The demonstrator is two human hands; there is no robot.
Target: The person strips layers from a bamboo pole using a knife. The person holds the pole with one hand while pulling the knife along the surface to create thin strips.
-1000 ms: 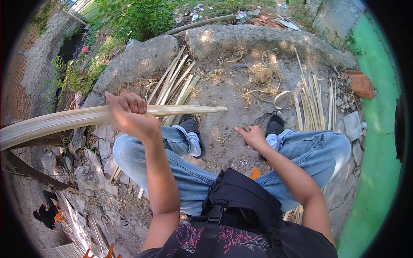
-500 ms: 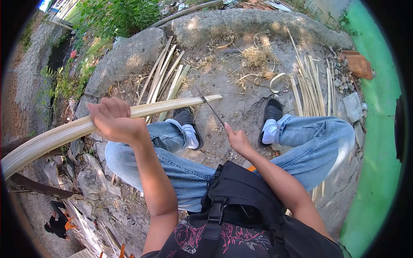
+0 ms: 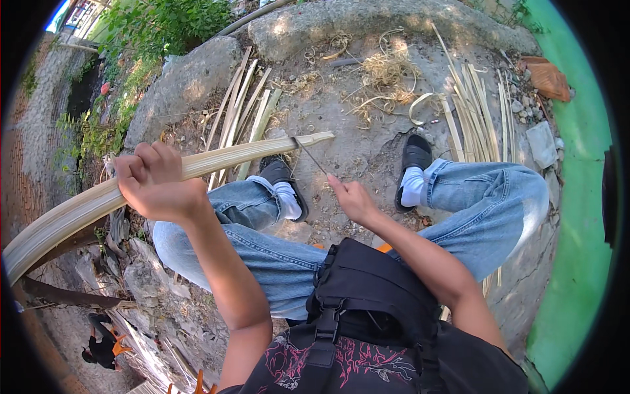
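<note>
My left hand [image 3: 154, 184] is closed round a long, pale, fibrous piece of split bamboo [image 3: 246, 152]. The piece runs from the left edge of the view to a narrow end over the ground between my feet. In my right hand [image 3: 356, 200] is a thin dark-bladed knife [image 3: 311, 156], its handle hidden by the fingers. The blade lies across the bamboo a little short of the narrow end and seems to touch it. A small split shows at that end.
Bamboo strips [image 3: 474, 115] lie by my right foot, and more strips [image 3: 237, 108] beyond my left. Curled shavings [image 3: 387, 69] litter the ground ahead. A stone kerb [image 3: 367, 29] borders the far side; a green wall [image 3: 577, 197] stands right. Another person [image 3: 102, 345] is at lower left.
My left hand has shifted left with the bamboo. The knife has moved left too and now crosses the bamboo slightly farther from its narrow end.
</note>
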